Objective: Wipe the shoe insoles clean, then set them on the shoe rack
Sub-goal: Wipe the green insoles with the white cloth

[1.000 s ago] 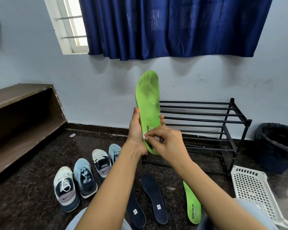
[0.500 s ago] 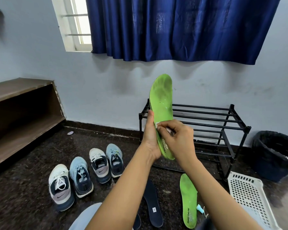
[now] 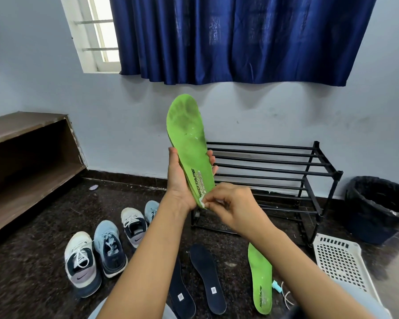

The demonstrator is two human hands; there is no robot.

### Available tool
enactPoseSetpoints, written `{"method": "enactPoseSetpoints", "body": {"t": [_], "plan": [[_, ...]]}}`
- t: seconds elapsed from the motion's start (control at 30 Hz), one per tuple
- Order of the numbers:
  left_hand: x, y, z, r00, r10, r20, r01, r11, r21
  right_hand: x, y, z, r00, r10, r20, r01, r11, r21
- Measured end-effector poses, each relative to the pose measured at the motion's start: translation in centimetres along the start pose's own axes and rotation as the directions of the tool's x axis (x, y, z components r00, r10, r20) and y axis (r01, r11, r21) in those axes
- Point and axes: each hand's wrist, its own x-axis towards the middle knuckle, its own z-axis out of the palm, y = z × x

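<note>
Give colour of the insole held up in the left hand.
Bright green insole, with dark smudges near the toe; the head view shows it.

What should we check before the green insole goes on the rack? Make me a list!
1. Left hand holds the green insole upright: ok.
2. Right hand pinches a white wipe at its heel end: ok.
3. Toe end clean: not ok, dark smudges show.
4. Underside clean: cannot tell, it faces away.
5. Shoe rack stands upright by the wall: ok.
6. Second green insole and dark insoles on the floor wiped: cannot tell.
</note>
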Motion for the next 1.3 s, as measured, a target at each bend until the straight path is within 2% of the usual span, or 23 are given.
{"method": "enactPoseSetpoints", "body": {"t": [0.1,0.17,0.33,0.43,0.6,0.77,1.0,1.17,1.3], "plan": [[-0.3,-0.1,0.2,1.0,-0.002,-0.022,0.003,1.0,0.002,0.0,0.6,-0.1,0.999,-0.032,-0.006,0.031,0.985,-0.172],[-0.4,-0.5,0.6,0.999,-0.007,-0.037,0.008,1.0,0.016,0.1,0.7,-0.1,0.998,-0.02,-0.061,0.005,0.969,-0.248],[-0.9,-1.9,1.7,0.998,-0.003,-0.062,0.004,1.0,0.006,1.0,0.8,-0.3,0.968,-0.027,-0.249,-0.06,0.939,-0.339],[-1.3,-2.6,2.3,0.998,-0.053,-0.044,0.054,0.998,0.022,1.6,1.0,-0.3,0.944,-0.019,-0.329,-0.111,0.922,-0.37],[-1.4,-2.9,2.9,0.996,-0.077,-0.033,0.08,0.994,0.075,1.9,1.1,-0.7,0.92,0.051,-0.388,-0.179,0.937,-0.3],[-0.5,-1.4,2.0,0.996,0.031,-0.08,-0.024,0.996,0.09,0.8,0.4,0.0,0.962,0.156,-0.225,-0.203,0.958,-0.204],[-1.2,-2.5,2.4,0.999,-0.017,-0.049,0.019,1.0,0.022,1.7,0.4,0.0,0.912,0.087,-0.401,-0.213,0.936,-0.281],[-2.2,-4.7,3.3,0.993,-0.105,-0.049,0.11,0.987,0.115,2.5,0.8,-1.0,0.867,0.104,-0.487,-0.294,0.896,-0.333],[-1.6,-4.5,3.0,0.993,-0.1,-0.061,0.107,0.987,0.118,2.2,0.0,-0.9,0.871,0.208,-0.445,-0.278,0.955,-0.098]]}}
